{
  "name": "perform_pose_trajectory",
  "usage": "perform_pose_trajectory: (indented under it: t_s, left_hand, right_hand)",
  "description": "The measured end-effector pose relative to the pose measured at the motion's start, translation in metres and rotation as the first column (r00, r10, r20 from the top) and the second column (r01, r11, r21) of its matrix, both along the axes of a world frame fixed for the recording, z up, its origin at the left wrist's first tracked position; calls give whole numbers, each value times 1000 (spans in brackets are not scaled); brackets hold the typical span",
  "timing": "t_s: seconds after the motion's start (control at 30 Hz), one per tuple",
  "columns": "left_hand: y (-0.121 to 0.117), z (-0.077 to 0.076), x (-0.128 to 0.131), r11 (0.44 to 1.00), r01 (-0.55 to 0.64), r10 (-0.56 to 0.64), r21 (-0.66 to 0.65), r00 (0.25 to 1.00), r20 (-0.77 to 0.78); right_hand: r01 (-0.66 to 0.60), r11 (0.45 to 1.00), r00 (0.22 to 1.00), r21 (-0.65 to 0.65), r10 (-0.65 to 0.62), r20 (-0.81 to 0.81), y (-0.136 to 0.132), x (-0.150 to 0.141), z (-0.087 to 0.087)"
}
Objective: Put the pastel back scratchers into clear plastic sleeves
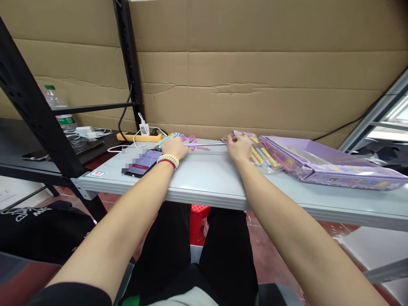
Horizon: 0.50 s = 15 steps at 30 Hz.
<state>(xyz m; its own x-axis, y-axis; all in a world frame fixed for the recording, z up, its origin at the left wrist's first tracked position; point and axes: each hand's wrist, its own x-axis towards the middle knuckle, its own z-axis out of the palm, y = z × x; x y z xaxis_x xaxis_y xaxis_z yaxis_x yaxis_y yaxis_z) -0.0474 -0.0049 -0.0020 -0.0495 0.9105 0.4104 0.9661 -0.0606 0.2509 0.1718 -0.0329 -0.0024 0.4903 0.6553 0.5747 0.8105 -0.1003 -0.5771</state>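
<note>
Stretched between my hands lies a back scratcher (pixel 216 144), with a purple grip and a thin metal rod. My left hand (pixel 174 147) is closed around the grip end. The fingers of my right hand (pixel 239 146) pinch the far end of the rod, and that tip is hidden. Small hand-shaped scratcher heads (pixel 178 135) in blue, yellow and pink show just behind my left hand. Beneath the rod lies a small pink piece (pixel 204 148). Several yellow-and-grey sticks in clear wrapping (pixel 263 154) rest beside my right hand.
An open purple box (pixel 344 176) stands at the right of the grey table (pixel 207 182). A phone (pixel 140 161) lies near my left wrist. Behind it are a yellow power strip (pixel 153 137) and white cables. Cardboard (pixel 239 85) backs the table; a black post (pixel 41 93) rises at left.
</note>
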Motion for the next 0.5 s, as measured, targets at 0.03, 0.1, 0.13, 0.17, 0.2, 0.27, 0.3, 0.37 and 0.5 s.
perform_pose_trajectory:
  t_s: [0.03,0.1,0.13,0.17,0.2,0.27,0.3,0.37,0.5]
  left_hand:
    - [0,0,0,1000,5,-5,-5,1000,-6]
    - [1,-1,-2,999,46,-46,-7,999,-27]
    - [1,-2,-2,997,78,-78,3,996,-39]
    - [1,-2,-3,993,118,-117,21,992,-50]
    - [1,-3,-3,985,164,-162,44,985,-58]
    - [0,-3,-5,961,263,-258,88,964,-65]
    - [-1,-3,-5,945,310,-305,104,950,-64]
    - [-3,-3,-6,916,381,-377,126,925,-58]
    - [-3,-3,-6,905,408,-404,120,913,-57]
  right_hand:
    - [-30,999,999,-30,30,15,1,0,-1]
    - [-66,992,997,-106,71,42,2,1,-2]
    - [-68,987,996,-146,76,48,2,2,-3]
    - [-63,981,996,-186,74,51,3,4,-3]
    - [-53,973,996,-226,67,52,3,6,-3]
    - [-24,957,997,-291,43,59,3,10,-3]
    - [-8,949,997,-315,30,66,3,11,-2]
    - [21,939,997,-344,8,83,4,13,-2]
    - [44,927,993,-372,-1,114,5,13,-4]
